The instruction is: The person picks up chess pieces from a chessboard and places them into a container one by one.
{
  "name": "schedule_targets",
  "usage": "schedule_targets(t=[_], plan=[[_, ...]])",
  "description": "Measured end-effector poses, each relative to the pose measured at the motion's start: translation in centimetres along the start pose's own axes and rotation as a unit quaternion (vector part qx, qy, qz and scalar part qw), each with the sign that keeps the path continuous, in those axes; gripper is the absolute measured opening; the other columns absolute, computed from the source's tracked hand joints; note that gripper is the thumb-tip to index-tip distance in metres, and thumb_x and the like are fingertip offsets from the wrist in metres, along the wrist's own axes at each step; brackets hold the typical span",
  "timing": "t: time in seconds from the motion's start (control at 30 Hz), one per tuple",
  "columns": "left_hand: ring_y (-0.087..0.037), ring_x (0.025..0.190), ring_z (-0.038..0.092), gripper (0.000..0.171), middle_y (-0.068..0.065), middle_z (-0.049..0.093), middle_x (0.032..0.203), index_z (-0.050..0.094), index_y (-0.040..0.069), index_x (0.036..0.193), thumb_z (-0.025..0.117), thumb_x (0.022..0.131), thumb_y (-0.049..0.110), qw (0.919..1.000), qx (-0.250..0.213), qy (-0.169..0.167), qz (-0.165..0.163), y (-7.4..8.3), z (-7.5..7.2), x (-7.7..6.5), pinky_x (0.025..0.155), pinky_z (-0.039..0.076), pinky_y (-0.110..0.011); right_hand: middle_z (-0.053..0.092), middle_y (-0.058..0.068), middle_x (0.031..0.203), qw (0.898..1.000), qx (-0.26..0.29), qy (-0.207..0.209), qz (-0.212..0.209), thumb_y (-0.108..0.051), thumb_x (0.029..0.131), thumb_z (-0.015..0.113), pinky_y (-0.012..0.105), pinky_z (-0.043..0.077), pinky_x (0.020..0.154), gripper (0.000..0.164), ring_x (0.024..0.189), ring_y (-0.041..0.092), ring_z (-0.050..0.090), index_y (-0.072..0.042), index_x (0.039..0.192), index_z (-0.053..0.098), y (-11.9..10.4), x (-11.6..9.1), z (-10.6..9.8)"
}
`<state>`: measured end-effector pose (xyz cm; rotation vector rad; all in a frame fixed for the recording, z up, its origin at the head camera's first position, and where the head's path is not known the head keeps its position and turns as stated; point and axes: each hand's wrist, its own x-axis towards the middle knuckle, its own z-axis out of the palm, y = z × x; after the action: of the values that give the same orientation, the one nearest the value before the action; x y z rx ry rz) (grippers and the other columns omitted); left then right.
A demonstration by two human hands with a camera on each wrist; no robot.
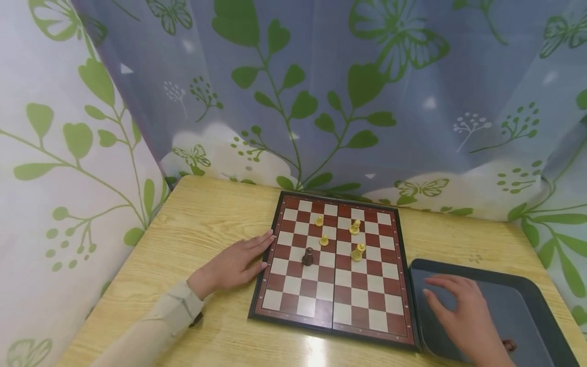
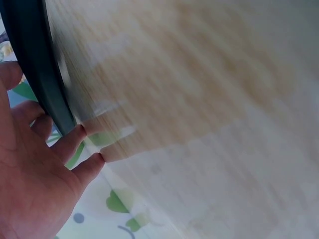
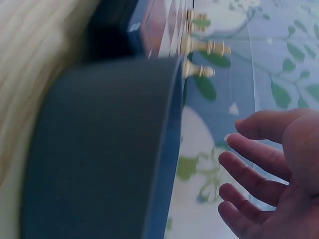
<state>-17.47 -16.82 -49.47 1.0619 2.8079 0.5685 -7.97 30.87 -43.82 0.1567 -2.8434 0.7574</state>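
A folding chessboard (image 1: 316,305) lies on the table with a few pieces standing on it. Along its left edge rests my left hand (image 1: 236,261), fingers stretched out and touching the frame. Two light pawns (image 1: 324,241) and two taller light chess pieces (image 1: 357,253) stand toward the far half. One dark chess piece (image 1: 308,257) is upright left of the centre fold. My right hand (image 1: 463,308) hovers over the dark tray (image 1: 527,290), with its fingers loosely bent and nothing in them in the right wrist view.
The tray stands right against the board's right side. A dark chess piece (image 1: 509,345) lies in it, partly hidden by the right wrist. Behind the wooden table (image 1: 215,214) hangs a patterned curtain (image 1: 293,102), close to the board's far edge.
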Motion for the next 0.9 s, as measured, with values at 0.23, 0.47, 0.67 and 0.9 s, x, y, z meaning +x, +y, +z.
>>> schedule_targets(t=[0.23, 0.47, 0.67, 0.9], plan=[[-0.034, 0.149, 0.035, 0.063, -0.007, 0.023, 0.168, 0.028, 0.009, 0.161, 0.045, 0.108, 0.039, 1.0000, 0.001, -0.003, -0.005, 0.0, 0.1, 0.0, 0.119, 0.033, -0.059, 0.068, 0.018, 0.119, 0.998, 0.029, -0.036, -0.030, -0.009, 0.090, 0.078, 0.064, 0.045, 0.092, 0.024, 0.116, 0.040, 0.051, -0.006, 0.113, 0.075, -2.8, 1.8, 1.4], [-0.036, 0.148, 0.036, 0.062, -0.007, 0.024, 0.168, 0.028, 0.009, 0.161, 0.045, 0.108, 0.038, 1.0000, 0.004, -0.004, -0.005, 0.1, -0.1, 0.0, 0.118, 0.033, -0.060, 0.066, 0.020, 0.126, 0.995, 0.060, -0.069, -0.048, -0.009, 0.095, 0.072, 0.067, 0.045, 0.095, 0.030, 0.121, 0.043, 0.053, -0.004, 0.124, 0.070, -4.3, 4.1, 3.1], [-0.036, 0.148, 0.037, 0.063, -0.007, 0.024, 0.168, 0.028, 0.009, 0.161, 0.045, 0.108, 0.039, 1.0000, 0.004, -0.002, -0.007, 0.1, -0.1, 0.0, 0.118, 0.034, -0.059, 0.066, 0.018, 0.129, 0.991, 0.054, -0.111, -0.054, -0.017, 0.098, 0.069, 0.064, 0.047, 0.097, 0.038, 0.121, 0.039, 0.054, -0.003, 0.133, 0.065, -5.4, 6.0, 4.2], [-0.036, 0.148, 0.037, 0.063, -0.008, 0.024, 0.168, 0.029, 0.009, 0.161, 0.045, 0.108, 0.038, 1.0000, 0.002, 0.000, -0.004, 0.4, -0.2, 0.0, 0.119, 0.033, -0.059, 0.066, 0.018, 0.130, 0.989, 0.053, -0.126, -0.064, -0.018, 0.098, 0.069, 0.050, 0.053, 0.083, 0.041, 0.112, 0.035, 0.058, -0.002, 0.136, 0.062, -5.9, 7.3, 5.2]])
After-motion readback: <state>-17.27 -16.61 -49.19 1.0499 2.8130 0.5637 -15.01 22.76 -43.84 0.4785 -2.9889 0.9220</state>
